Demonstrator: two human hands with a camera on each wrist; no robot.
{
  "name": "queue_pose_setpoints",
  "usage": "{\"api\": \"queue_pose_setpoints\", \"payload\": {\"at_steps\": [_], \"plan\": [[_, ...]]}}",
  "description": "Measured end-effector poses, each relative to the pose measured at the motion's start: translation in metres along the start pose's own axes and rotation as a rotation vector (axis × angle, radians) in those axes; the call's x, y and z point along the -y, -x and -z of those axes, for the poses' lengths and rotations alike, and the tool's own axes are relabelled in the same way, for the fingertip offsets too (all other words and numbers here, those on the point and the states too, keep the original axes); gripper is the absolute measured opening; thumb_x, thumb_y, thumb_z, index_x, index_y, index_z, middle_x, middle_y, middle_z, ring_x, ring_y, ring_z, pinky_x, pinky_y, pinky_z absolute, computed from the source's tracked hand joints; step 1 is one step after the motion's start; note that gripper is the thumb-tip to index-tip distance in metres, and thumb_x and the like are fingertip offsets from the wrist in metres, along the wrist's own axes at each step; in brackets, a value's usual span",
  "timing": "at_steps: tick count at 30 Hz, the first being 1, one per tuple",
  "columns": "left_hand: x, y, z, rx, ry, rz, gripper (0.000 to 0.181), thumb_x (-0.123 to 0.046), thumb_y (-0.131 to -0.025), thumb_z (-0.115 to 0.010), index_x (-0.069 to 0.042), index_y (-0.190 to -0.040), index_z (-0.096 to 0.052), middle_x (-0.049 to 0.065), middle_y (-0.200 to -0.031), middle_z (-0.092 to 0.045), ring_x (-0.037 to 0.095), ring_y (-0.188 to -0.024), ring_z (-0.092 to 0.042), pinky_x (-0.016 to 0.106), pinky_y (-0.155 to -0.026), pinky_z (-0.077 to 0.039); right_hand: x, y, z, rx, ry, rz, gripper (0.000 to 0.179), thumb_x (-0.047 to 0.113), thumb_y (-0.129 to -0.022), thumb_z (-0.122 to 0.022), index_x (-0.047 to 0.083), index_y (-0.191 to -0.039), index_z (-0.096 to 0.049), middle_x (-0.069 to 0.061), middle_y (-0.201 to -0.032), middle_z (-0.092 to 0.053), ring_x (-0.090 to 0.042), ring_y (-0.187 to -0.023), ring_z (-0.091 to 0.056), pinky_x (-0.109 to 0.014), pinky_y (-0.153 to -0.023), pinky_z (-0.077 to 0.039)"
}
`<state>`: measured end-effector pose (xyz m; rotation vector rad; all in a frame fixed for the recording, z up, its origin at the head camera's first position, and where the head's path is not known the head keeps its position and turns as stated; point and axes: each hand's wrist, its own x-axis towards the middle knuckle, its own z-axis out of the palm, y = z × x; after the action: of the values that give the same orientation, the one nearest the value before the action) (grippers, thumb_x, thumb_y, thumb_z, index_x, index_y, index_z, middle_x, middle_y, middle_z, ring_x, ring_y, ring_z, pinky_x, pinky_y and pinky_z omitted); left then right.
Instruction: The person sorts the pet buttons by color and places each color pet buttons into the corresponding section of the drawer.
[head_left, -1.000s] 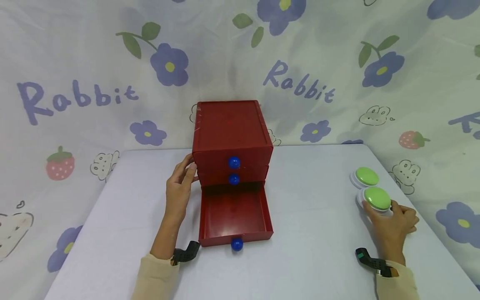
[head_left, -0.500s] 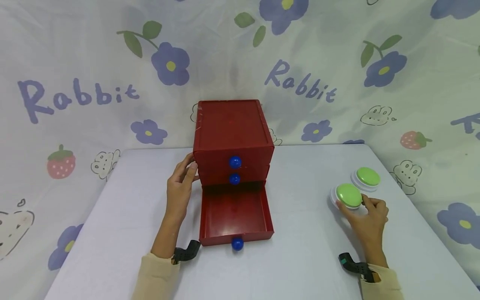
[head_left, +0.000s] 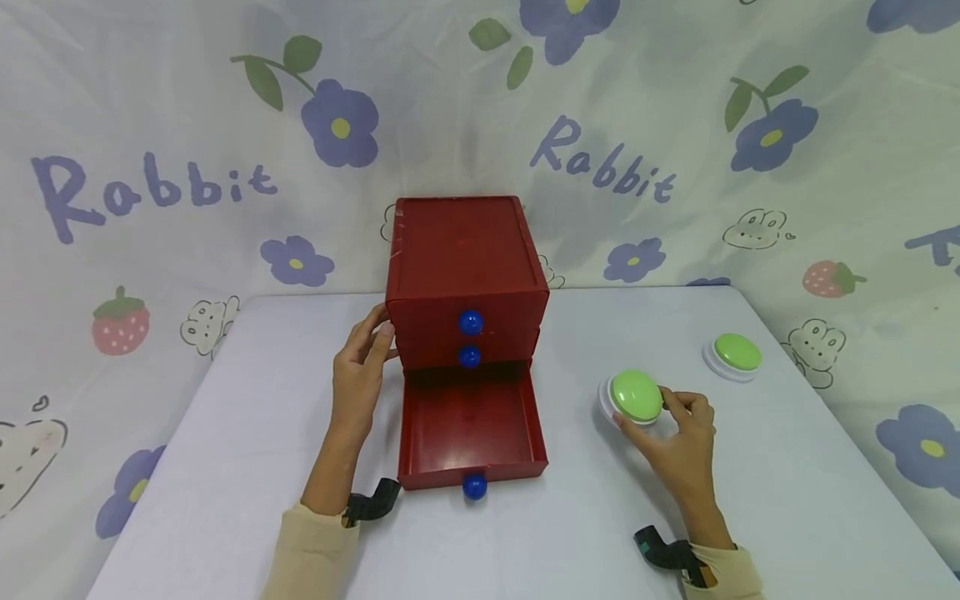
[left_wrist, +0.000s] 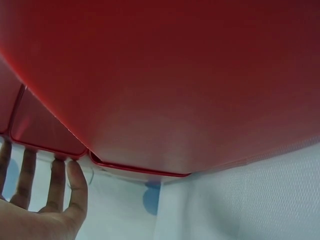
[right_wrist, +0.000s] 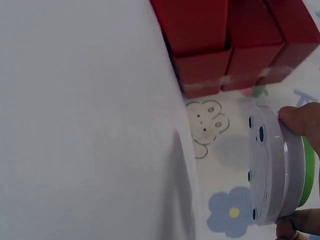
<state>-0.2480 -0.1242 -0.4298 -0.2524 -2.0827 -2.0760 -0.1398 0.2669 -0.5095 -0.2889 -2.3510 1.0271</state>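
Observation:
A red three-tier drawer cabinet (head_left: 461, 250) with blue knobs stands mid-table. Its bottom drawer (head_left: 465, 429) is pulled out and bare inside; the upper two are closed. Against the cabinet's left side rests my left hand (head_left: 358, 385), with its extended fingers (left_wrist: 56, 185) at the red side wall in the left wrist view. My right hand (head_left: 681, 450) pinches a round push button (head_left: 637, 396) by its rim, thumb on one side and fingers on the other. This button has a green dome and white base; its underside (right_wrist: 265, 170), with small dark feet, is raised off the table in the right wrist view.
A second green-topped push button (head_left: 737, 353) sits at the table's right side. The white table (head_left: 585, 517) ends at the back against a flowered curtain (head_left: 465, 125). Each wrist carries a black camera mount (head_left: 667, 552).
My right hand has carried the push button left, away from the second one and toward the cabinet. The left hand, cabinet and pulled-out drawer stay as they were.

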Motion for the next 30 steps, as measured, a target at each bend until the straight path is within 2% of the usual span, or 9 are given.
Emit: {"api": "queue_pose_setpoints", "payload": {"at_steps": [5,7,14,17,30], "plan": [[-0.008,0.002,-0.001,-0.002,-0.008,0.0,0.046,-0.025,-0.104,-0.055,-0.013,-0.148,-0.05,0.003,-0.138,-0.054,0.013,-0.111,-0.06,0.03,-0.093,-0.052,0.019,0.009,-0.012,0.012,-0.043,0.039,0.065,0.018,-0.064,-0.095,-0.003,-0.119,-0.068,-0.013,-0.104,-0.045,-0.025,-0.107,-0.04,-0.045,-0.085,-0.031],[-0.008,0.002,-0.001,-0.001,-0.003,-0.001,0.046,-0.024,-0.104,-0.055,-0.012,-0.148,-0.05,0.003,-0.138,-0.054,0.014,-0.112,-0.06,0.034,-0.094,-0.052,0.026,0.012,-0.017,0.016,-0.064,0.06,0.066,0.019,-0.062,-0.096,-0.002,-0.118,-0.069,-0.013,-0.104,-0.046,-0.025,-0.108,-0.041,-0.046,-0.086,-0.031],[-0.007,0.002,-0.001,-0.003,-0.005,0.002,0.045,-0.025,-0.104,-0.056,-0.013,-0.148,-0.051,0.003,-0.139,-0.054,0.013,-0.113,-0.06,0.033,-0.094,-0.053,0.046,0.024,-0.032,0.032,-0.116,0.127,0.066,0.021,-0.059,-0.098,0.001,-0.116,-0.07,-0.01,-0.103,-0.049,-0.023,-0.11,-0.043,-0.046,-0.085,-0.031],[-0.008,0.003,-0.001,-0.005,-0.01,-0.003,0.045,-0.025,-0.104,-0.056,-0.014,-0.148,-0.051,0.002,-0.138,-0.055,0.014,-0.113,-0.06,0.039,-0.096,-0.052,0.055,0.028,-0.037,0.041,-0.13,0.146,0.067,0.023,-0.059,-0.098,0.003,-0.116,-0.071,-0.009,-0.103,-0.049,-0.022,-0.11,-0.044,-0.046,-0.085,-0.031],[-0.01,0.003,-0.001,-0.002,-0.013,0.002,0.045,-0.023,-0.104,-0.055,-0.013,-0.148,-0.051,0.002,-0.138,-0.055,0.013,-0.114,-0.059,0.04,-0.096,-0.052,0.09,0.044,-0.06,0.085,-0.21,0.178,0.065,0.028,-0.061,-0.096,0.009,-0.118,-0.071,-0.003,-0.107,-0.049,-0.02,-0.115,-0.042,-0.047,-0.088,-0.031]]}}
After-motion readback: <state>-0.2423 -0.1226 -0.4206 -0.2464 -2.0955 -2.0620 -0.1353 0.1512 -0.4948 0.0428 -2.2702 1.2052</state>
